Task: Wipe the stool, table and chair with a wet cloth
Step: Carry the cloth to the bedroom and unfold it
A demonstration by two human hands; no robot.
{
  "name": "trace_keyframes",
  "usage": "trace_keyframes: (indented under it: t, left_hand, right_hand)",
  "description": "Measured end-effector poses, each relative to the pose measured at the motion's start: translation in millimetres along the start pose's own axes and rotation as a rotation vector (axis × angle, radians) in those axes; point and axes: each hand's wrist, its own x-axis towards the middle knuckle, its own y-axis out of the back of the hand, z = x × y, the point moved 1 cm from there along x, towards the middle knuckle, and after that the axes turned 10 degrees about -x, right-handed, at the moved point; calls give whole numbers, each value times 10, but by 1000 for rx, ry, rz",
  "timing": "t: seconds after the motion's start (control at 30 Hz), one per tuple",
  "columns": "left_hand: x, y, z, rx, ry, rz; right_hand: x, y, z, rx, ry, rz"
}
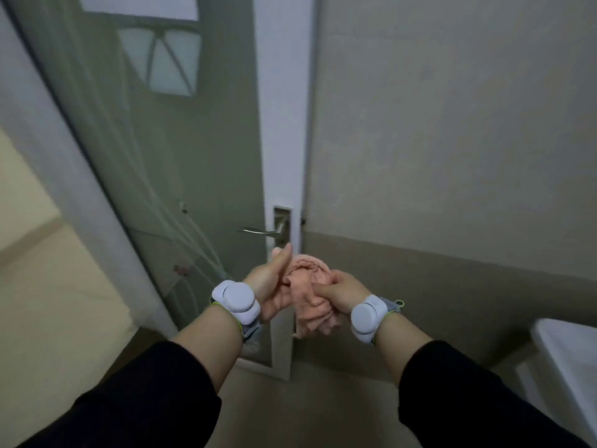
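— Where is the pink cloth (308, 282)?
— It is hanging bunched in mid-air between both hands, just below the door handle (258, 232). No surface is carrying it.
— And the hands?
— The right hand (342, 292) is gripping it with curled fingers. The left hand (274, 286) is pressing straight-fingered against its side.
— Handling?
— It is looking soft, light and limp, likely best gripped as a full bunch.

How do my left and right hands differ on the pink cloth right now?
The left hand lies with straight fingers flat against the bunched pink cloth; the right hand curls its fingers round it. The left hand's fingertips reach higher; the right hand sits lower. Both touch the cloth and wear white wrist devices.
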Motion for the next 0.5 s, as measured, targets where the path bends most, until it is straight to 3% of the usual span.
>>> trace_keyframes:
  t: [0.17,0.27,0.37,0.5]
  left_hand:
    - [-297,935,513,-88,-126,32]
    - [-445,1484,697,-23,-120,176]
    - [-560,1917,769,29,-33,291]
    - [-606,2294,915,20,-74,415]
  right_hand:
    - [323,-853,-555,42,48,22]
    - [481,-1348,-876,36,100,40]
    - [615,-1791,-1174,27,116,-18]
    - [842,-2275,-1474,3,146,-129]
